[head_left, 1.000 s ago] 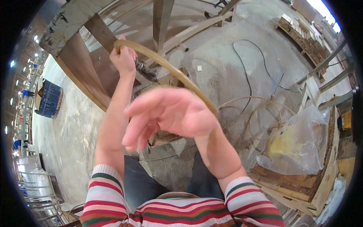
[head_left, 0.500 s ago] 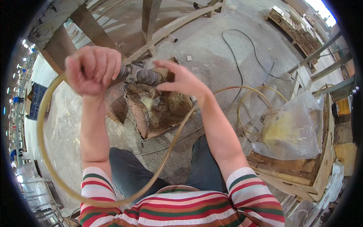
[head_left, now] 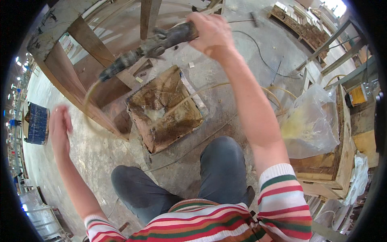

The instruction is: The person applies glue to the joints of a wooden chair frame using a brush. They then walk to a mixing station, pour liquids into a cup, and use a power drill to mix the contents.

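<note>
Grey floor (head_left: pixel 182 57) between dark tool (head_left: pixel 151 46) and brown box rim (head_left: pixel 195 97)

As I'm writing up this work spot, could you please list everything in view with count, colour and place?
tool: 1, dark grey, upper middle
hose: at least 1, amber, from the tool's left end; blurred
box: 1, brown, open, on the floor
chip: 1, white, beyond the box
cable: at least 1, dark, upper right
frame: 1, brown, upper left
bin: 1, blue, far left
wood stack: 1, brown, upper right
crate: 1, brown, right
bag: 1, clear, yellow inside, on the crate
tub: 1, yellow, right edge
left hand: 1, bare, left, holding nothing visible
right hand: 1, bare, gripping the tool
knees: 2, dark grey trousers, lower middle
top: 1, striped, bottom edge
</note>
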`<state>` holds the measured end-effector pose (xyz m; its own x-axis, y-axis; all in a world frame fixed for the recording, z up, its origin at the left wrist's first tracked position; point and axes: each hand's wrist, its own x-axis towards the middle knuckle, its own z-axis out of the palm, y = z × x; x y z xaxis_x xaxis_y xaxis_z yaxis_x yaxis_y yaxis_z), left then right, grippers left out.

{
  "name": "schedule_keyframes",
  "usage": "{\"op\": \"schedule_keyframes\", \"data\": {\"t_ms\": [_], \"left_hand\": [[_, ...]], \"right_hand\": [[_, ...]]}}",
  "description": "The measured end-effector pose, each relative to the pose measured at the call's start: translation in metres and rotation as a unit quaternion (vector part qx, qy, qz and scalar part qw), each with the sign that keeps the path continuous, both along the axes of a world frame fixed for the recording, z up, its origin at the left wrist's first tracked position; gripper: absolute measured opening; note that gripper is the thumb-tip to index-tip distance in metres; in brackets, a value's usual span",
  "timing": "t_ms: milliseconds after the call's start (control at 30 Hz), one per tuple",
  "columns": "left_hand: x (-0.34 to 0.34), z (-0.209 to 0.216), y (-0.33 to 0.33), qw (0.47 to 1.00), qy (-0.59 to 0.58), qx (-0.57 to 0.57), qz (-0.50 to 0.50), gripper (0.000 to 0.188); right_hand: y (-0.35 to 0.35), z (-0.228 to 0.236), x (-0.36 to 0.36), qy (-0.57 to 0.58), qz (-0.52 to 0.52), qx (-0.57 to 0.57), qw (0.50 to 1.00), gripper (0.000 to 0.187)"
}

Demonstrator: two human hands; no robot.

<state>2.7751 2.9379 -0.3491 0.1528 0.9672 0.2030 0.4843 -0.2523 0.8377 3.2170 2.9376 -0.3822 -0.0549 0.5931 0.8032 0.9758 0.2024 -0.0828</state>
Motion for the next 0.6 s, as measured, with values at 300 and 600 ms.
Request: {"op": "schedule_keyframes", "data": {"t_ms": [300, 600], "left_hand": [[0.147, -0.063, -0.053, 0.88, -0.275, -0.317, -0.222, 0.065], [0.257, -0.035, 0.049, 0.689, -0.702, -0.176, 0.035, 0.038]], "right_hand": [[-0.011, -0.021, 0.015, -0.025, -0.137, 0.069, 0.988, 0.031], [-0.039, -0.077, -0.036, 0.084, -0.198, -0.034, 0.976, 0.038]]}}
